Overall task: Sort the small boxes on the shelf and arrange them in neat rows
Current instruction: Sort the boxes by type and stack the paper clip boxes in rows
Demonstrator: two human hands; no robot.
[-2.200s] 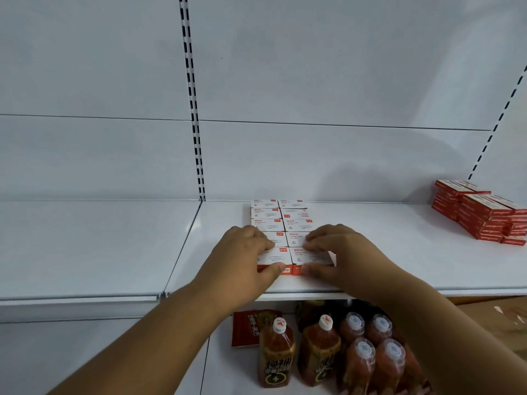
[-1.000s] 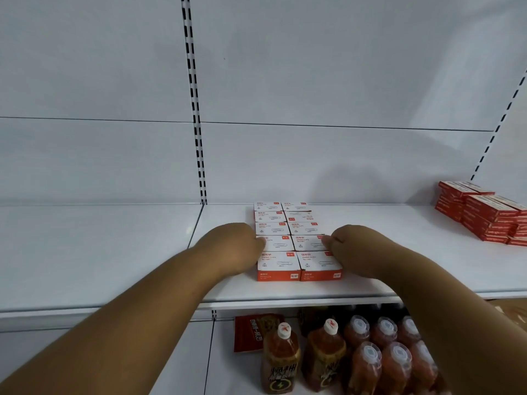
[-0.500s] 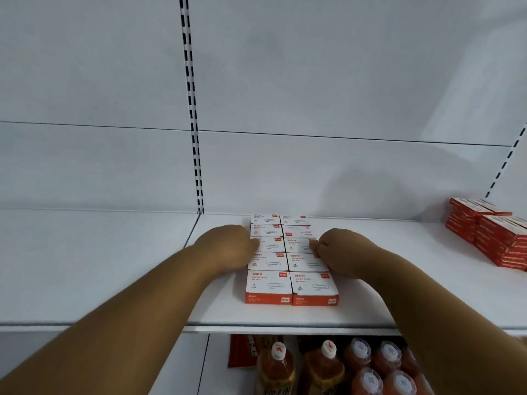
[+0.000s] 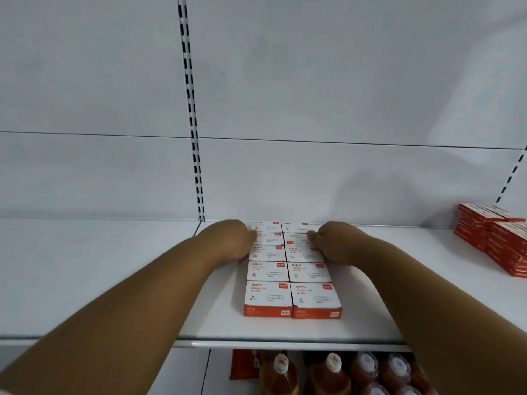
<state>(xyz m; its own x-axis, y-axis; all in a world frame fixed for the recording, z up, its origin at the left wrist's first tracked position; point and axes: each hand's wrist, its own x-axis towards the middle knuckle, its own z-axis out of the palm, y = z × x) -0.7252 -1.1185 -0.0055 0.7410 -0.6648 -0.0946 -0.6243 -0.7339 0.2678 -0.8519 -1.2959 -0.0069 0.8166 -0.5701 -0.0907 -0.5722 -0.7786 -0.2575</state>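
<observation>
Paper-clip boxes [image 4: 292,269]: two columns running front-to-back on shelf [image 4: 370,323]. Left hand [image 4: 231,240], right hand [image 4: 336,242] flank rear rows, fingers curled, pressing inward; grasp indeterminate.

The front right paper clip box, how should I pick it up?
Probably take the front right box across its front orange face and top, coming from the shelf edge; its left side touches the neighbouring box, so a side grip has no room.
</observation>
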